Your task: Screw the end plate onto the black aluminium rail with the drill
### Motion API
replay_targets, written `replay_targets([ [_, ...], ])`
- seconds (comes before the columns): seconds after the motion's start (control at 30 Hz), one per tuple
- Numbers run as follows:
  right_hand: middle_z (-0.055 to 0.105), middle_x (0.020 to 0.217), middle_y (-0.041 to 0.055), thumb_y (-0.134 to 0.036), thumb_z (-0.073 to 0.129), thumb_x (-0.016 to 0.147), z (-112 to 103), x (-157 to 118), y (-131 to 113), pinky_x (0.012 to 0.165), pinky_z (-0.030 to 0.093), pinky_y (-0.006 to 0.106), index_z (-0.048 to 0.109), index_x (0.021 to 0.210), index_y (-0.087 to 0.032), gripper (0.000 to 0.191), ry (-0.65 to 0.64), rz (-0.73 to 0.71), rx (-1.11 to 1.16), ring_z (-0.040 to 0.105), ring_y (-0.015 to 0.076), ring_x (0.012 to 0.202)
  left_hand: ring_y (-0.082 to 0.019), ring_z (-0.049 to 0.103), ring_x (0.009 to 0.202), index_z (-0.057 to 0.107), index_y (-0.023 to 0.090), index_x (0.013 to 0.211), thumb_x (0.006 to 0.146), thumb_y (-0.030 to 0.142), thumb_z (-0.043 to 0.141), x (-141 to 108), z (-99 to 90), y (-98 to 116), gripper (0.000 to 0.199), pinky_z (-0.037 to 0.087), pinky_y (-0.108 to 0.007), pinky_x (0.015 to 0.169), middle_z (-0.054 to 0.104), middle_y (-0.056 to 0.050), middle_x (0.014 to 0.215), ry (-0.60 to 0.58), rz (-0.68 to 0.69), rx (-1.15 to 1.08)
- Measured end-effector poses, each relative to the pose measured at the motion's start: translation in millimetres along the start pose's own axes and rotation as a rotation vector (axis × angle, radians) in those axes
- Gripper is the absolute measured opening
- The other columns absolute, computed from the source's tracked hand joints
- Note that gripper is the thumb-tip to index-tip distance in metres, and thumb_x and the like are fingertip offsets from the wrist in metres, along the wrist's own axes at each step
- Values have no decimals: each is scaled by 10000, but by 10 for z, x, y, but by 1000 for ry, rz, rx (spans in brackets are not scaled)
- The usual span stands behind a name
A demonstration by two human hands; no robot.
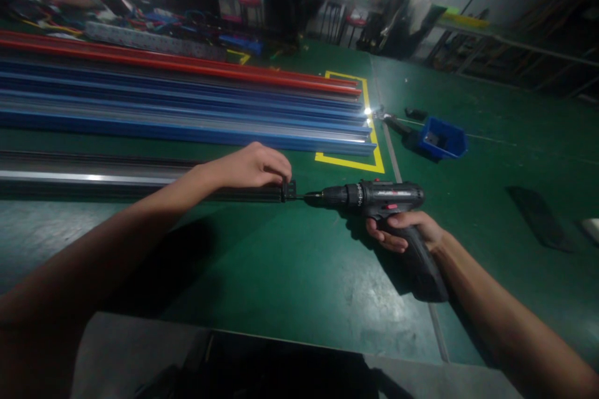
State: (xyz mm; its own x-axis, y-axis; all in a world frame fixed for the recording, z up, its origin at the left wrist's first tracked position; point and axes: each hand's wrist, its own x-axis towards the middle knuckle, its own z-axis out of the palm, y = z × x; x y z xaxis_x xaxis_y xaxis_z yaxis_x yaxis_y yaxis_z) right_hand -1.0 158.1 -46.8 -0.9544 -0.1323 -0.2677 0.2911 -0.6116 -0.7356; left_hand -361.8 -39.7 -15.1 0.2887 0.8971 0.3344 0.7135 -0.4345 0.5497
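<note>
Gripping drill (393, 194) by handle (422, 271) with right hand (423, 227), centre-right: probably hefty, rigid, best held there; pinching end piece (291, 190) with left hand (253, 166), mid-frame.

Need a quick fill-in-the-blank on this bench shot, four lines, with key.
1. The left hand is at the end of the dark rail, while the drill is gripped in the ____.
2. The open bin is ____ in colour.
3. The tape on the table is ____.
4. Of the coloured rails, the one farthest from the person is ____.

Missing words: right hand; blue; yellow; red.
</note>
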Motion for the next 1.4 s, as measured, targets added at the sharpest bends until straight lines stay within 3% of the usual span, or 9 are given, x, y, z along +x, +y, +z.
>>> replay_targets([
  [0.87,699,888,100,-225,683,936,-50,12,19,540,539,166,749,1106,-11,282,-70,-9,53,515,41,516,-127,756,845,827,209,881,930,181,675,16,6,-14,162,547,-206,791,811,-34,947,1,9,-6],
  [1.4,698,845,93,-225,704,916,-27,16,26,531,543,163,748,1048,4,268,-45,-6,71,517,39,488,-130,751,841,815,204,880,963,187,617,16,6,-10,216,545,-213,768,808,-39,963,-25,6,7],
])
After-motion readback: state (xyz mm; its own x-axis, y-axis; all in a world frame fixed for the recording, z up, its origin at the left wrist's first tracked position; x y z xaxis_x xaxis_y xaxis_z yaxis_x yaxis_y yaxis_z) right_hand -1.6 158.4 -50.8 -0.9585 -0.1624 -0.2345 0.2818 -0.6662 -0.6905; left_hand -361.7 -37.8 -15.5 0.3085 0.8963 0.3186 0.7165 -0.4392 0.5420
